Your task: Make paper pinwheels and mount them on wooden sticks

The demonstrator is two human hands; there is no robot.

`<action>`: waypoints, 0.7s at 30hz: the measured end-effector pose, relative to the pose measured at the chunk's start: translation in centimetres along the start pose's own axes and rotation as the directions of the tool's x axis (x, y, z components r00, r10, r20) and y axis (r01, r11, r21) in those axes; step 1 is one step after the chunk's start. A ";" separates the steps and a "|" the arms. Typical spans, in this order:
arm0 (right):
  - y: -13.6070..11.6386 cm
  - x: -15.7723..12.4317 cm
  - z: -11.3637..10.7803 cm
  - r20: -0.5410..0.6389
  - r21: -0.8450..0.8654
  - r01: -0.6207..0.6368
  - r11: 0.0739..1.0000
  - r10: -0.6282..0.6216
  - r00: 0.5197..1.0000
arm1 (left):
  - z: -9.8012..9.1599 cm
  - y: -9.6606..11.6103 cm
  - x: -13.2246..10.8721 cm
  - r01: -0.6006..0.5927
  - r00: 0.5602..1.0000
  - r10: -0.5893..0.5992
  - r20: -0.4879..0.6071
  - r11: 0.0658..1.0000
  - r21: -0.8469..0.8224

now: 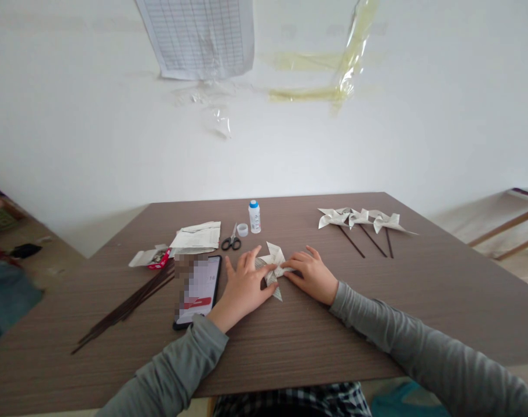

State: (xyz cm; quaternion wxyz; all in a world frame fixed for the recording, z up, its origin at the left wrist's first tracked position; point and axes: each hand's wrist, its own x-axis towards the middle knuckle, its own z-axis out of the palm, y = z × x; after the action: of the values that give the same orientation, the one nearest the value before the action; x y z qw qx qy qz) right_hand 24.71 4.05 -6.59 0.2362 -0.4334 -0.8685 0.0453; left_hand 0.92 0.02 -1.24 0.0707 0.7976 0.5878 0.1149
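A folded paper pinwheel [274,262] made of printed paper lies on the brown table [377,301] near its middle. My left hand [243,285] lies over the pinwheel's left side, fingers spread and pressing on the paper. My right hand [311,274] rests at its right side, fingertips pinching a flap near the centre. Both sleeves are grey.
A phone [198,291] lies just left of my left hand, beside a bundle of thin dark sticks [128,307]. Scissors [232,240], a glue bottle [254,216], its cap [242,230], folded papers [197,236] and a small red pack [153,258] sit behind. Three finished pinwheels on sticks [359,223] lie at the far right.
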 end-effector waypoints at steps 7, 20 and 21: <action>-0.2 0.0 -0.2 0.004 0.007 -0.010 1.000 0.010 1.000 | -0.2 0.1 0.0 0.009 0.999 -0.010 0.039 1.000 0.027; -0.4 0.0 -0.5 0.023 0.017 -0.024 1.000 0.024 0.999 | 0.6 -0.1 -0.2 0.007 0.999 -0.007 -0.033 1.000 0.007; -0.4 0.0 -0.5 0.022 0.016 -0.019 1.000 0.019 1.000 | 0.7 -0.2 -0.2 0.011 0.999 -0.011 -0.032 1.000 0.008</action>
State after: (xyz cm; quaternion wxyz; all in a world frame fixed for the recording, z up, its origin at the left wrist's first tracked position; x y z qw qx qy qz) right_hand 24.70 3.75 -6.03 0.2300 -0.4393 -0.8664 0.0593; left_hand 0.89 -0.07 -1.97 0.0588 0.7927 0.5938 0.1251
